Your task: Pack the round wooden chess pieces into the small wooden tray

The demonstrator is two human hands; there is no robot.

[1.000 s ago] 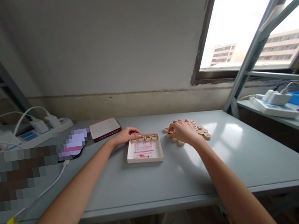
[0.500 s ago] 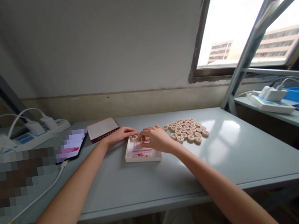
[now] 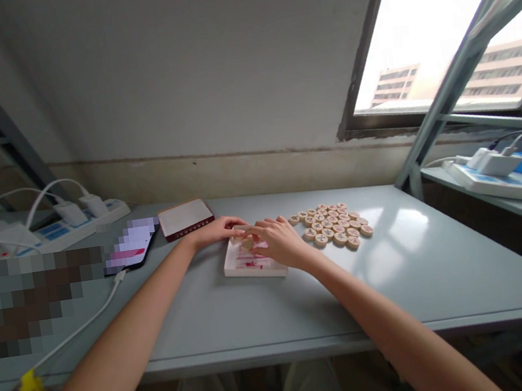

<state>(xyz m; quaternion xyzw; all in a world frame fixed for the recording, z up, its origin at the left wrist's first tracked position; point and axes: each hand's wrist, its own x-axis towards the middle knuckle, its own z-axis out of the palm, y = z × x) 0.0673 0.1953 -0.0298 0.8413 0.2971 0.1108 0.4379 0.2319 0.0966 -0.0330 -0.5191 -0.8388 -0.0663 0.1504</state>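
A shallow white box [image 3: 256, 272] with red print on its floor lies on the grey desk in front of me. My left hand [image 3: 221, 229] is closed at its far left corner, fingers reaching over the rim; the fingertips are partly hidden. Over the box, my right hand [image 3: 277, 240] pinches a round wooden Chinese chess piece [image 3: 247, 244], which looks tilted. Other pieces near the far wall of the box are mostly covered by my fingers. To the right, a cluster of loose Chinese chess pieces [image 3: 329, 225] is spread flat on the desk.
The box lid [image 3: 186, 219] lies at the back left. Beside it are a phone [image 3: 132, 243] and its white cable [image 3: 84, 320]. A power strip [image 3: 67, 232] with plugs stands far left; another power strip [image 3: 491, 175] sits on the right-hand ledge. The wall [image 3: 238, 173] closes off the back.
The whole view has shifted slightly, so things sit a little farther right. The right hand's piece has tipped over between the fingers. Both hands stay at the box.
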